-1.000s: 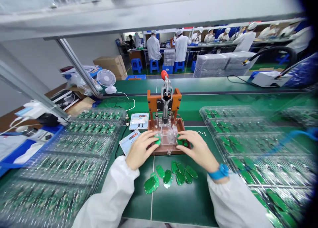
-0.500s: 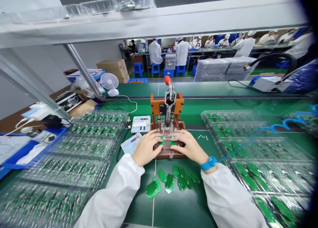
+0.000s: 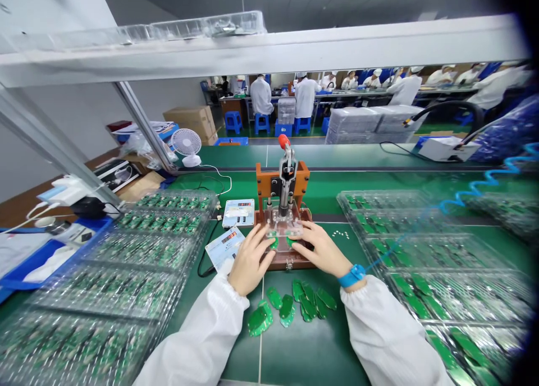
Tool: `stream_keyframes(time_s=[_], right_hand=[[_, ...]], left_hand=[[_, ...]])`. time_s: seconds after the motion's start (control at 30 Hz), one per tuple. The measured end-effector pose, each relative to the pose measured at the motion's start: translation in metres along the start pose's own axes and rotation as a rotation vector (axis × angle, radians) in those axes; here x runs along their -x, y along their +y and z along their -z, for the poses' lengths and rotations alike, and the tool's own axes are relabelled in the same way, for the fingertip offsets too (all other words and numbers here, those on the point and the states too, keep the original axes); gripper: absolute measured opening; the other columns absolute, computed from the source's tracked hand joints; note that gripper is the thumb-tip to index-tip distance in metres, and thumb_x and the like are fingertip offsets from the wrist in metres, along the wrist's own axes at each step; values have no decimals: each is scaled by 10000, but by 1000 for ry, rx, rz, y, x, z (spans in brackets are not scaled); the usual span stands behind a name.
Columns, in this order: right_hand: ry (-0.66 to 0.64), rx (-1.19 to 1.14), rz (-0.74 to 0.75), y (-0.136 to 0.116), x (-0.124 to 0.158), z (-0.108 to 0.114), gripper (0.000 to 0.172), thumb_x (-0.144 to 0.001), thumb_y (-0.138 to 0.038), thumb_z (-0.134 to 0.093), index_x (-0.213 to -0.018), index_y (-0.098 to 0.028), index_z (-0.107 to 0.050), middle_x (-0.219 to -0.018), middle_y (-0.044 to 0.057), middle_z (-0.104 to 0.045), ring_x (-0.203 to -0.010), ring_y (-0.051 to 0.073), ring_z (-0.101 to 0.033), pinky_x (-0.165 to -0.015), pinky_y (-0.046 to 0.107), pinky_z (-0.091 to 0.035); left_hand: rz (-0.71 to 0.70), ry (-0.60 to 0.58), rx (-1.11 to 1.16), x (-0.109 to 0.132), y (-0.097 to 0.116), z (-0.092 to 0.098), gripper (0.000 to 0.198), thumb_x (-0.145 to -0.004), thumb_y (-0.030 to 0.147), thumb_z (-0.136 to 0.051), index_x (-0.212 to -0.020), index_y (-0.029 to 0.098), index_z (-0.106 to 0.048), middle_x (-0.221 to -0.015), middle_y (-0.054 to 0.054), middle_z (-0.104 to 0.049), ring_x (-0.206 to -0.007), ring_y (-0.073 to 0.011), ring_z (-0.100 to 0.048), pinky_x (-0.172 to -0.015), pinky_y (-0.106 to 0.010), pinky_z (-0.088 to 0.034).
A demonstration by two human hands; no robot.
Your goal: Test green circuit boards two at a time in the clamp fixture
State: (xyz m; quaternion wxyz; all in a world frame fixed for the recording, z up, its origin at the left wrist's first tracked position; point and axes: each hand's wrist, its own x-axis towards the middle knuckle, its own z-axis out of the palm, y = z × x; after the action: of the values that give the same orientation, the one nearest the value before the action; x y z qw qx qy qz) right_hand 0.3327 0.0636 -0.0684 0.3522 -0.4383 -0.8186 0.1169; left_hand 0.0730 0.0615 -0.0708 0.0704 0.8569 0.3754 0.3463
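1. Green circuit boards [image 3: 290,306] lie loose on the worktop [image 3: 311,352], just nearer than the left hand [image 3: 250,261] and right hand [image 3: 322,252].
2. Two more boards [image 3: 274,243] sit at the clear jig plate [image 3: 284,227], touching the curled fingers [image 3: 265,251]; whether they grip, I cannot tell.
3. Beyond, plastic trays [image 3: 143,251] of boards flank an orange-framed press [image 3: 282,178].

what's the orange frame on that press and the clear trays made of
The orange frame looks like matte plastic or painted board, flat with no metallic shine, though the look leaves it open. The trays look like thin moulded clear plastic: see-through and glossy, with glare along their ribs.
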Motion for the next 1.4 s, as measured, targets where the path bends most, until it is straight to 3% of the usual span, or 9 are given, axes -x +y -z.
stream_keyframes(time_s=[0.1, 0.27, 0.4, 0.57, 0.7, 0.87, 1.0, 1.2, 1.4], right_hand=[[8, -15, -31, -4, 1, -2, 245, -1014, -370, -576, -1160, -243, -725, -1286, 93, -659, -1345, 335, -486, -1112, 581, -427], [72, -70, -70, -15, 6, -6, 270, -1002, -428, -576, -1141, -262, -739, -1317, 75, -649, -1388, 312, -456, -1136, 550, -424], [348, -108, -161, -18, -3, 13, 324, -1014, -462, -497, -1059, -234, -724, -1298, 104, -651, -1275, 296, -561, -1120, 536, -438], [610, -171, -208, -36, -80, 76, 452, -951, -524, -548, -1258, -197, -607, -1327, 129, -613, -1258, 279, -565, -1099, 478, -464], [511, -237, -210, -68, -167, 109, 441, -968, -528, -596, -1258, -197, -625, -1272, 90, -658, -1250, 244, -580, -1129, 424, -431], [333, -315, -324, -95, -221, 118, 394, -1026, -493, -597, -992, -108, -676, -859, 55, -696, -758, 173, -692, -765, 362, -604], [381, -320, -208, -115, -205, 123, 350, -1035, -436, -568, -1165, -119, -637, -1024, 93, -712, -850, 174, -706, -791, 335, -613], [455, -183, 103, -149, -123, 112, 375, -1041, -452, -505, -1332, -226, -575, -1210, 55, -692, -1118, 219, -674, -1026, 388, -558], [436, -7, 272, -141, -71, 79, 390, -1081, -224, -427, -1431, -328, -565, -1428, -60, -566, -1337, 190, -545, -1199, 370, -443]], left_hand=[[-27, 61, -11, 9, 2, 4, 378, -1037, 261, -492, -1410, 201, -512, -1584, -126, -395, -1499, -298, -313, -1172, -530, -400], [-89, 237, 67, 26, 3, 12, 304, -1002, 146, -518, -1292, 209, -584, -1421, -121, -554, -1370, -271, -472, -1123, -477, -434], [-189, 272, 202, 36, 6, 14, 239, -952, 112, -570, -1166, 201, -631, -1107, -82, -698, -1087, -229, -630, -969, -411, -524], [-332, 86, 377, 43, 14, 6, 185, -918, 170, -573, -1085, 174, -652, -1022, -103, -719, -1006, -244, -664, -901, -406, -572], [-363, -6, 424, 45, 14, -2, 163, -894, 213, -578, -1020, 164, -668, -995, -112, -726, -1078, -275, -663, -933, -427, -576], [-305, -45, 407, 46, 11, -6, 144, -889, 237, -570, -954, 173, -682, -966, -110, -723, -1039, -272, -671, -896, -425, -575], [-279, -38, 379, 46, 12, -4, 150, -897, 245, -551, -920, 178, -683, -879, -87, -716, -863, -235, -671, -781, -384, -567], [-304, 63, 353, 45, 16, 2, 164, -927, 215, -518, -917, 182, -679, -798, -74, -706, -748, -213, -655, -682, -347, -531], [-272, 230, 341, 43, 15, 8, 132, -939, 151, -530, -881, 181, -645, -768, -56, -695, -708, -185, -646, -663, -312, -517]])
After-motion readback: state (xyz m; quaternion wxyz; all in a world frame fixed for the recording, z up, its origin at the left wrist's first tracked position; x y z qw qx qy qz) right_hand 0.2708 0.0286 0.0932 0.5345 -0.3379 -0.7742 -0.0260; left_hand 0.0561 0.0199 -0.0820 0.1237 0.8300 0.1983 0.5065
